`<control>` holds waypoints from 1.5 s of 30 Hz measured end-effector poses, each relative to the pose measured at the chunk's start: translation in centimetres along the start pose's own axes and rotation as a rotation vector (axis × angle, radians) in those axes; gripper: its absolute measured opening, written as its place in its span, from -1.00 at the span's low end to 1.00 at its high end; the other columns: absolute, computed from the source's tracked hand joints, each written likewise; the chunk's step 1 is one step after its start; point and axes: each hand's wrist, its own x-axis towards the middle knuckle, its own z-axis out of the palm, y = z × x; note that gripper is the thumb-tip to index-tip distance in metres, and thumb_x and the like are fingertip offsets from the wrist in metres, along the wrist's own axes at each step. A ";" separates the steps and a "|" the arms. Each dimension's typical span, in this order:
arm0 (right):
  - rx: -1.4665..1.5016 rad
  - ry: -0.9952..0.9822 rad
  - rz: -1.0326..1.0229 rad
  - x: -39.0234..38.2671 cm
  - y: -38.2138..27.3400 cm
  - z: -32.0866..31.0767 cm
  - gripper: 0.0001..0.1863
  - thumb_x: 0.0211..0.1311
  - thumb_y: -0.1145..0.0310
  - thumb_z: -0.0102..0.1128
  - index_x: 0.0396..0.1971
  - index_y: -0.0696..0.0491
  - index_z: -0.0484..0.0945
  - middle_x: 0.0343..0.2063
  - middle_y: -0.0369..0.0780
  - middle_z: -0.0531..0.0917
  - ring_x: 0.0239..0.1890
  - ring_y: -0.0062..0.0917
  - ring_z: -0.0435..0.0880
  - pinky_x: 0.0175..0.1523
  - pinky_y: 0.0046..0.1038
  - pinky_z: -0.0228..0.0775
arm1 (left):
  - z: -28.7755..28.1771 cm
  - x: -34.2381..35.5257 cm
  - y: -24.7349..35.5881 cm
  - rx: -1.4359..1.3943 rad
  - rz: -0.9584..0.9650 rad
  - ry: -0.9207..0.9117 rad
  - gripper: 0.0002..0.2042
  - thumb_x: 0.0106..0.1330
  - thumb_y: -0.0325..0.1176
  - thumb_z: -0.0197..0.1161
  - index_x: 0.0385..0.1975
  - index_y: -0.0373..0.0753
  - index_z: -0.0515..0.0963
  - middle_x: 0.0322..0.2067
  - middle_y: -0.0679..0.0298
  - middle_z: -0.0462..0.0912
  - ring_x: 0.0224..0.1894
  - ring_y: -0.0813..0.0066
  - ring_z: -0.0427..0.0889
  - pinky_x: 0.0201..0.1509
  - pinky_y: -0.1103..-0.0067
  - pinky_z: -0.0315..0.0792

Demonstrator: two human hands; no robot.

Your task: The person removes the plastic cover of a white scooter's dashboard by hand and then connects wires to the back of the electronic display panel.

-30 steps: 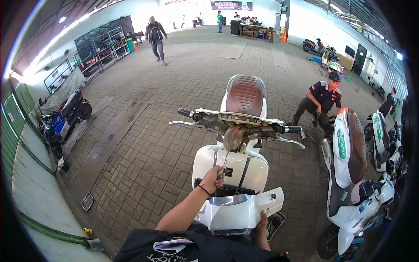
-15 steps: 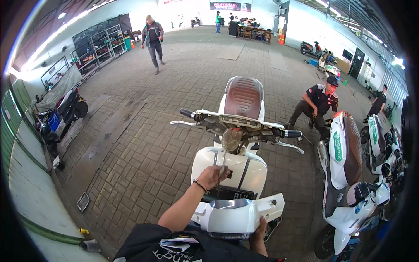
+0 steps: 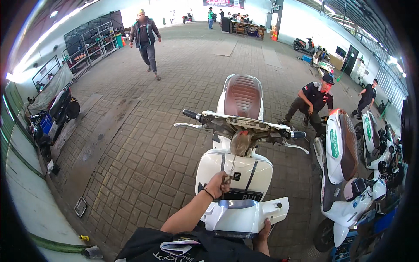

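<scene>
A white scooter [image 3: 205, 168] with a brown ribbed seat [image 3: 243, 97] stands before me, its handlebar front uncovered. At its middle, a round brownish part [image 3: 241, 144] is exposed. My left hand [image 3: 218, 184] is closed in front of the white front panel, gripping a pale, cable-like strand [image 3: 233, 163] that runs up toward the round part. Lower down, my right hand [image 3: 263, 231] holds the right end of a white handlebar cover [image 3: 244, 218], fingers partly hidden beneath it. The cover sits close to my body, below the dark number plate [image 3: 238, 195].
A person [image 3: 317, 102] crouches at the right beside another white scooter [image 3: 338, 148], with more scooters behind it. Another person [image 3: 146, 39] is walking at the far left. A dark motorbike [image 3: 56, 115] is parked by the left wall. Grey paving [image 3: 144, 161] surrounds the scooter.
My left hand is slightly lower relative to the scooter, with more of the pale strand showing above it. The walking person has come closer. My right hand keeps its hold on the cover.
</scene>
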 end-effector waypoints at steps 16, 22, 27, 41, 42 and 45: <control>0.078 0.274 -0.049 -4.7 1.1 -0.4 -0.31 0.21 0.14 0.23 0.28 0.09 0.25 0.02 -0.15 0.57 0.07 -0.30 0.59 0.19 -0.20 0.45 | -3.7 -4.0 -3.1 1.222 0.380 -0.352 -0.35 0.51 -0.12 0.10 0.41 -0.39 0.05 0.04 -0.02 0.59 0.09 0.22 0.59 0.21 0.39 0.43; 0.188 0.547 -0.237 -17.5 7.2 -3.4 -0.26 0.12 0.13 0.33 0.25 0.15 0.29 0.04 -0.10 0.59 0.06 -0.28 0.62 0.19 -0.26 0.48 | 0.1 -2.2 -10.2 1.509 -0.049 -1.142 -0.36 0.50 0.02 0.03 0.42 -0.28 0.19 0.24 -0.03 0.48 0.26 0.15 0.49 0.33 0.37 0.33; 0.190 0.738 -0.428 -24.8 12.3 -4.4 -0.23 0.06 0.19 0.40 0.24 0.17 0.29 0.01 -0.12 0.59 0.02 -0.33 0.63 0.11 -0.32 0.52 | -2.6 0.1 -19.1 1.307 -0.700 -1.365 -0.46 0.55 0.03 -0.05 0.25 -0.32 0.40 0.10 0.14 0.57 0.17 0.33 0.49 0.28 0.43 0.33; 0.512 1.599 -0.547 -45.9 31.2 -25.0 -0.13 -0.03 0.24 0.51 0.27 0.13 0.24 0.09 -0.12 0.53 0.09 -0.32 0.56 0.20 -0.31 0.41 | -17.0 -1.5 -36.8 2.189 -0.209 -0.750 -0.57 0.43 -0.18 0.21 0.09 -0.42 0.47 0.04 0.00 0.61 0.12 0.19 0.58 0.19 0.35 0.43; 0.408 1.656 -0.534 -47.4 31.4 -28.5 -0.10 -0.06 0.26 0.53 0.28 0.14 0.22 0.10 -0.11 0.51 0.12 -0.31 0.54 0.21 -0.30 0.40 | -19.8 -1.0 -37.0 2.252 -0.242 -0.738 -0.56 0.41 -0.16 0.23 0.07 -0.42 0.48 0.04 0.00 0.62 0.11 0.16 0.59 0.18 0.35 0.44; 0.268 1.760 -0.251 -51.2 33.2 -39.2 -0.02 -0.13 0.32 0.59 0.28 0.16 0.15 0.14 -0.06 0.48 0.19 -0.27 0.48 0.25 -0.26 0.36 | -27.1 -1.0 -36.4 2.426 -0.429 -0.597 -0.52 0.35 -0.08 0.28 0.03 -0.41 0.51 0.01 -0.05 0.62 0.06 0.10 0.63 0.12 0.32 0.48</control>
